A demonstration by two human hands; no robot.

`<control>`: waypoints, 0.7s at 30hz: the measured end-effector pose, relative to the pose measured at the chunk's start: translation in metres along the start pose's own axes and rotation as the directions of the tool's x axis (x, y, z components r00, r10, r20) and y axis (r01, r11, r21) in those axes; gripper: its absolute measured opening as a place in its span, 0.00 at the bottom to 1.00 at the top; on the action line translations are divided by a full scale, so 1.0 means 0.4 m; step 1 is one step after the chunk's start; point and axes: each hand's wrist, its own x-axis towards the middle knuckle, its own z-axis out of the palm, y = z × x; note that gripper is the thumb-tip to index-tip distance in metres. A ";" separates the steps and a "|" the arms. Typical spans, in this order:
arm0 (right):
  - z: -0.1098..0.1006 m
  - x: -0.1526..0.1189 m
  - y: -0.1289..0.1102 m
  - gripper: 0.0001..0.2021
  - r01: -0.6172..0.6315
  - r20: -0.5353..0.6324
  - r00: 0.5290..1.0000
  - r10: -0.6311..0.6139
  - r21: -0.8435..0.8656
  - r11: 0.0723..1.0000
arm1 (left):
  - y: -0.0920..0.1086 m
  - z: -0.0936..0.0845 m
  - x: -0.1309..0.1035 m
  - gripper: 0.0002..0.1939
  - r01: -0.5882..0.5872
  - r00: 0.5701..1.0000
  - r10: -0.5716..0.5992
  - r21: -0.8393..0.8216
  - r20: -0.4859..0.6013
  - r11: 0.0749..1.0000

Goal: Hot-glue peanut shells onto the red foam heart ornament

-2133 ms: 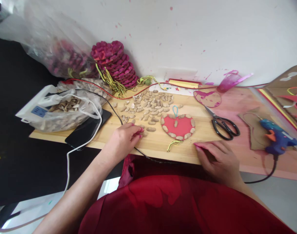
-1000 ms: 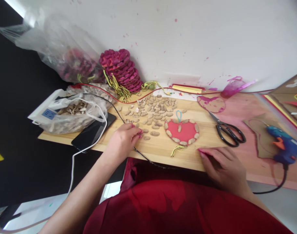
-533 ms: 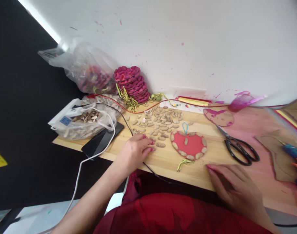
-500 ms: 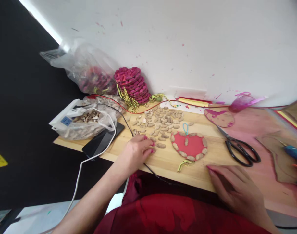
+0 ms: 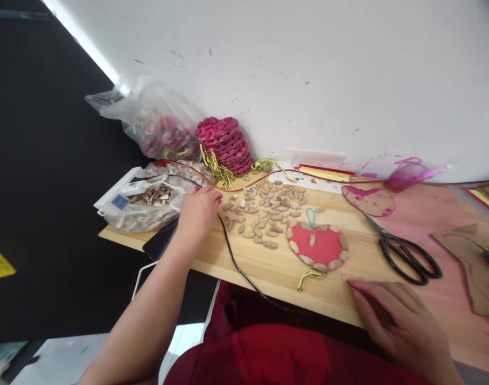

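My left hand (image 5: pixel 199 214) is at the left of the scattered peanuts (image 5: pixel 274 206), beside the bag of peanut shells (image 5: pixel 136 211) and over a black cable (image 5: pixel 232 254). Its fingers are bent together, and what they may hold is hidden. My right hand (image 5: pixel 400 321) rests at the table's front edge, thumb and forefinger tips meeting, with nothing seen in them. Between the hands lies a red apple-shaped piece (image 5: pixel 322 247) edged with peanuts, with a blue loop on top and a yellow-green tassel (image 5: pixel 309 278) below.
Black-handled scissors (image 5: pixel 406 254) lie right of the red piece, below a pink-stained cardboard cutout (image 5: pixel 368 200). Magenta peanut pieces (image 5: pixel 226 147) are stacked by the wall beside a clear plastic bag (image 5: pixel 156 117). A phone (image 5: pixel 158 240) is partly under my left arm. Brown cardboard (image 5: pixel 468 267) sits far right.
My left hand has moved up and left, from the near peanuts to the bag's side, baring more of the black cable. My right hand stays in place. The whole view has shifted slightly.
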 end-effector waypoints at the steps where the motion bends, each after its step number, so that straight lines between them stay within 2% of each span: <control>1: 0.000 0.000 -0.001 0.07 -0.005 0.000 1.000 0.005 0.001 1.000 | -0.006 0.003 0.013 0.14 0.019 1.000 -0.020 0.030 0.018 0.999; 7: 0.000 0.008 -0.008 0.06 0.007 -0.009 1.000 -0.007 -0.011 1.000 | 0.009 0.047 0.050 0.14 0.051 0.996 -0.060 0.136 0.065 0.989; 10: -0.001 0.010 -0.009 0.06 0.015 -0.008 1.000 -0.015 -0.015 1.000 | 0.013 0.052 0.062 0.16 0.117 0.991 -0.118 0.031 0.057 0.993; 14: 0.001 0.009 -0.008 0.07 -0.007 -0.012 1.000 0.007 -0.001 1.000 | 0.012 0.039 0.072 0.17 0.211 0.972 -0.189 -0.176 0.137 0.961; 21: -0.002 0.014 -0.013 0.06 -0.030 -0.018 0.999 0.031 0.013 0.999 | 0.011 0.028 0.087 0.21 0.223 0.963 -0.173 -0.250 0.206 0.942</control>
